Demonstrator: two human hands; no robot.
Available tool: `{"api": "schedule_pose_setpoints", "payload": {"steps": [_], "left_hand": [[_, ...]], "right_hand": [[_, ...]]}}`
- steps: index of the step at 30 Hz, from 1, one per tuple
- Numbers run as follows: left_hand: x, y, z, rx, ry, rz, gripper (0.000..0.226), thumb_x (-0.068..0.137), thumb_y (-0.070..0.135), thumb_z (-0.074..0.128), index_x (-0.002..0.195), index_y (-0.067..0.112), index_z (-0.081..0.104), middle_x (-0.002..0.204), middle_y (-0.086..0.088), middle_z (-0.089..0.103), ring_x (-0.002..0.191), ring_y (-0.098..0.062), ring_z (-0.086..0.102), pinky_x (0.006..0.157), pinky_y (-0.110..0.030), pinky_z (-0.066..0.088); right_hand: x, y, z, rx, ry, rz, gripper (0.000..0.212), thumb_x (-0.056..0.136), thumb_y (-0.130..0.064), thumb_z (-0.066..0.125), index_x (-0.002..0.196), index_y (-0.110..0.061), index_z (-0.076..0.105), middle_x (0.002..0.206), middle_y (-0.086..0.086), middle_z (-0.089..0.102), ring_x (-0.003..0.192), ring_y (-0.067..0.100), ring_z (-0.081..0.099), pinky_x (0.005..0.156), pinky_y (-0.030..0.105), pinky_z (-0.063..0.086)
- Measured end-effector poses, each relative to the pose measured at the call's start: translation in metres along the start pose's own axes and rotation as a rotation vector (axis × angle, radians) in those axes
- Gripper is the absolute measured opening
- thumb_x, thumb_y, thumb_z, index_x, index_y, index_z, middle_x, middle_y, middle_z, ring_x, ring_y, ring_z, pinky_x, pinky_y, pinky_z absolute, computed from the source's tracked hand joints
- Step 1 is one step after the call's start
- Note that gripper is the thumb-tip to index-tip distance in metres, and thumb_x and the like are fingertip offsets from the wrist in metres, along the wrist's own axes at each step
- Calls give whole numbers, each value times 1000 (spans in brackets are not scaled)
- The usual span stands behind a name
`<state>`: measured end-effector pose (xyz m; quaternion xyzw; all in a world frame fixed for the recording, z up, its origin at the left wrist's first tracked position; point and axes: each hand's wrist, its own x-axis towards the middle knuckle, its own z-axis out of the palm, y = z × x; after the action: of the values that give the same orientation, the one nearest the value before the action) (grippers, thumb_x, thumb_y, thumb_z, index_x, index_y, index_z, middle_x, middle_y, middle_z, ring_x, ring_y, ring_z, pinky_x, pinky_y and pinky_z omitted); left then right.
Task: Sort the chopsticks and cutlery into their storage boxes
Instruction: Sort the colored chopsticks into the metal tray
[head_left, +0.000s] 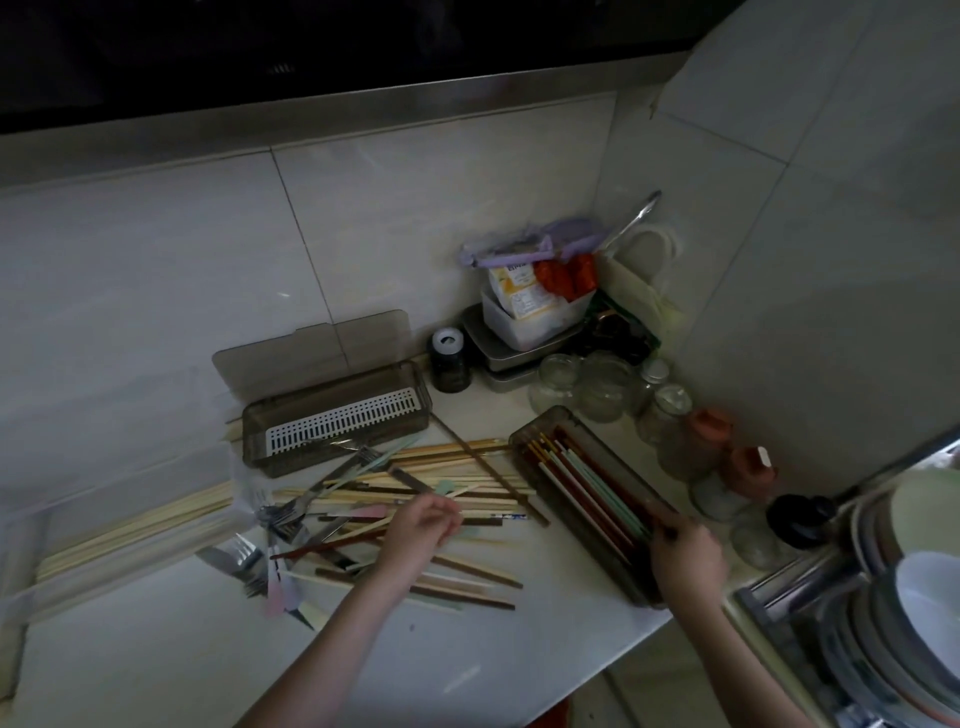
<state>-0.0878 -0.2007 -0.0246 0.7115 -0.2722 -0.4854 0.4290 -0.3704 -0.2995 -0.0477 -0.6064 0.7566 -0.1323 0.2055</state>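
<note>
1. Two bare forearms reach from the bottom edge over a pale bench (467, 670) in a dim kitchen corner.
2. The left hand (415, 530) hovers over a scattered pile of chopsticks (457, 470), fingers curled and pinching the end of a pale chopstick (470, 490) that runs off to the right.
3. The right hand (685, 553) sits at the near end of the right storage box (644, 582), fingers curled around the ends of the chopsticks lying inside it.
4. That box, smoky and transparent, lies diagonally on the bench and holds sorted chopsticks (582, 478) in dark red, white, pale green and yellow-tipped tones, all lying lengthwise.
5. Left of the pile, several metal forks (280, 514) lie tangled among pastel-handled cutlery, with a bundle of light wooden chopsticks (135, 525) further left.
6. Behind the pile stands the second storage box (337, 415), its lid tipped up against the tiled wall and a white slotted insert (340, 418) inside; a few fork handles rest over its near rim.
7. Clear glass jars (587, 387) cluster beside the right box, a dark jar (449, 361) stands past the second box, and stacked food containers (524, 322) fill the far corner.
8. Stacked bowls (919, 582) sit in a dish rack at the right edge.
</note>
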Motion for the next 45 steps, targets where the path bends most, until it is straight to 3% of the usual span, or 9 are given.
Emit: {"api": "schedule_pose_setpoints", "payload": {"steps": [2,6,13,20,25,29,32,36,45], "left_hand": [[4,-12,-6,136,46,48,12,91,4,56,93,10,66,93,-3,70,90,-17,66,79,-27,53],[5,-31,-20,417,77,164,17,87,5,61,81,21,64,87,4,66,84,-11,62,69,-16,44],[-3,-47,-33,823,-64,246,20,85,17,67,89,34,57,94,17,56,88,-1,57,74,-10,43],[-16,-63,-39,936,10,437,16,83,25,68,100,24,69,100,12,61,91,-2,54,78,-12,41],[-28,-76,-49,919,77,462,16,85,23,67,100,21,70,101,9,64,94,-6,55,83,-16,42],[-36,-83,-60,930,101,467,16,81,14,67,97,14,71,104,0,67,101,-17,59,85,-20,40],[-42,-91,-67,908,151,459,15,79,6,65,91,13,71,102,-2,68,100,-18,60,82,-18,39],[-48,-93,-75,866,288,425,16,78,1,64,85,14,69,93,2,66,92,-17,59,71,-21,40],[-44,-79,-89,861,343,409,20,81,7,64,96,19,70,100,6,66,98,-11,58,83,-20,42]], "right_hand": [[2,-6,1,10,-34,-104,50,84,-1,43,122,-27,63,90,15,61,81,32,59,64,31,44],[9,-17,3,-99,-111,-314,68,81,13,36,134,-28,52,122,15,53,112,31,49,91,35,43],[14,-19,6,-205,-266,-324,45,91,0,44,123,-28,61,121,7,56,99,22,59,84,32,51],[-17,-46,12,-121,14,-516,36,84,-4,54,113,-20,68,116,6,61,107,28,53,90,43,47],[-55,-70,43,-120,-227,-836,25,89,-12,53,106,-28,64,115,-6,58,107,14,53,93,36,47],[-79,-90,68,-213,-344,-1009,23,89,-14,53,107,-24,65,113,1,60,110,23,53,91,32,41],[-94,-95,78,-254,-572,-1033,32,92,-20,47,123,-26,54,121,1,52,111,20,48,90,29,40],[-96,-95,83,-255,-587,-1010,33,93,-22,46,125,-29,50,124,0,50,111,19,46,91,30,42],[-76,-136,84,-135,-352,-929,32,94,-16,45,124,-26,50,117,-2,57,100,17,56,80,30,50]]}}
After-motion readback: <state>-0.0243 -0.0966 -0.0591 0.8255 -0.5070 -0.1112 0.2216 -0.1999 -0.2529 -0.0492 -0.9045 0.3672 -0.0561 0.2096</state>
